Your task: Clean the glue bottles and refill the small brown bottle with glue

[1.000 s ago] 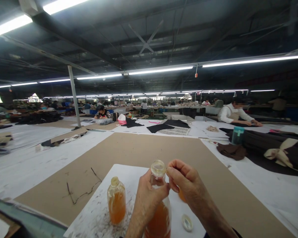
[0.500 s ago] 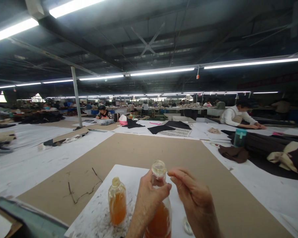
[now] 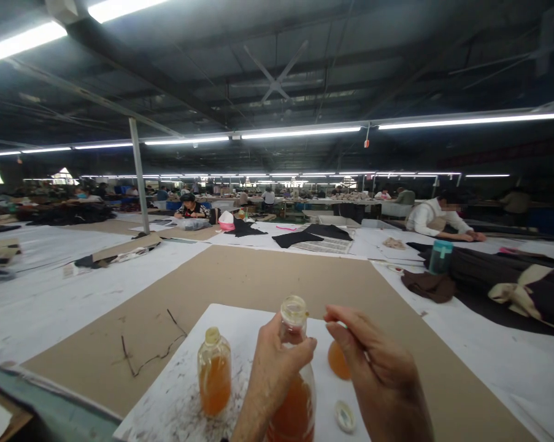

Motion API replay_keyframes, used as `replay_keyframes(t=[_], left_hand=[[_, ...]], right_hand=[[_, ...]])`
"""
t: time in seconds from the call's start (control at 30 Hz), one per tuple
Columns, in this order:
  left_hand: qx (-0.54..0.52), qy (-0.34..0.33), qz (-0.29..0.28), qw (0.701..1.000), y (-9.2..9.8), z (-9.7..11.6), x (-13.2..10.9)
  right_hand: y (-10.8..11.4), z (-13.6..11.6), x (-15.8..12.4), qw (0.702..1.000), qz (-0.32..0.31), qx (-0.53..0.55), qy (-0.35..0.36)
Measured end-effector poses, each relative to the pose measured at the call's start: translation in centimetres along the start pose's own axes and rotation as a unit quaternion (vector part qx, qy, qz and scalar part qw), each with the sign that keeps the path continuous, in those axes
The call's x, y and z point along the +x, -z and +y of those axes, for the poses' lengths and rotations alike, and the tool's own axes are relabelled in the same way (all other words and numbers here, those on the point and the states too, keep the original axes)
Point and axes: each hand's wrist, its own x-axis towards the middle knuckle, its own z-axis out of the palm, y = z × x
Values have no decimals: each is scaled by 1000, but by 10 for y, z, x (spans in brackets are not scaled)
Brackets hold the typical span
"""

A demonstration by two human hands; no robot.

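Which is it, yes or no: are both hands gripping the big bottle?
No: only the left hand grips the big bottle; the right hand is held apart from it.

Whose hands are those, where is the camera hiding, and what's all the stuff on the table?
There's no robot here: they're a person's bare hands. The camera is worn on that person's head, so every picture looks forward and down from there.

The left hand holds a clear bottle with something orange inside. The right hand is just beside the bottle's neck, not touching it. Its thumb and finger are close together, but I can't tell whether they pinch anything tiny.

A smaller bottle, also with orange inside, stands on a white sheet. A small pale round piece lies there too. Under the sheet is a brown surface, with a thin dark strand lying on it.
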Motion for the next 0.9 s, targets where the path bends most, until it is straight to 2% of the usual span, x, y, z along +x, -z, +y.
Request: replay_keyframes(t=[0.1,0.2,0.47,0.73,0.8,0.9], left_hand=[[-4,0,-5,1000,0,1,1],[1,0,-1,1000,0,0,3],[-5,-7,-5,1000,1,2,0],[-23,3,-2,1000,2,7,0],[-23,8,-4,1000,1,7,0],[-11,8,-4,1000,1,8,-1]], right_hand=[[-13,0,12,988,-57,107,-93],[-23,-1,12,978,-77,135,-138],[-28,-9,6,988,-46,72,-133],[-25,-15,12,996,-52,-18,-65],[-23,-14,14,994,-69,-14,-81],[-19,-11,20,977,-125,60,-160]])
